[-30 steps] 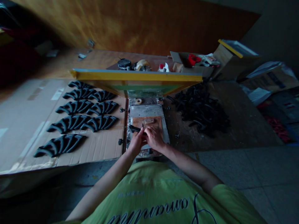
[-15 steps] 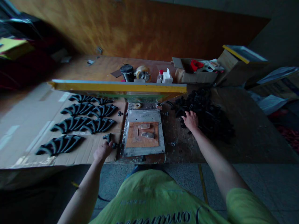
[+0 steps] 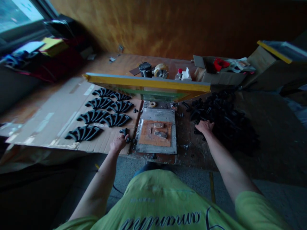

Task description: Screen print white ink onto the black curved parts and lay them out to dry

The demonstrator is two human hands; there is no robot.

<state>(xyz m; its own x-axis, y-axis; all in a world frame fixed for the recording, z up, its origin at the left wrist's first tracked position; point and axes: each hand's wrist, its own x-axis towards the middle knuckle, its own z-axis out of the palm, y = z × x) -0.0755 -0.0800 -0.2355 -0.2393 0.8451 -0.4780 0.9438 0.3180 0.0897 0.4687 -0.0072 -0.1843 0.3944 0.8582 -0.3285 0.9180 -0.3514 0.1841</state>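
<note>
My left hand (image 3: 118,142) is closed on a small black curved part (image 3: 124,131), held just above the cardboard sheet (image 3: 48,118) beside the printing jig. My right hand (image 3: 204,126) reaches into the heap of loose black parts (image 3: 225,119) at the right, fingers curled down among them; what they grip is hidden. Between my hands lies the metal jig plate (image 3: 157,147) with its orange pad (image 3: 155,132). Above the plate the yellow-framed screen (image 3: 146,83) stands raised.
Fanned rows of black parts (image 3: 103,110) lie on the cardboard to the left. Behind the screen stand a dark jar (image 3: 145,68), a tape roll (image 3: 161,70) and a small bottle (image 3: 178,74). A cardboard box (image 3: 216,76) holding something red (image 3: 220,64) sits at the back right.
Both hands left the jig pad: the left carried a black part leftward to the cardboard edge, the right went out to the heap. The view has shifted left.
</note>
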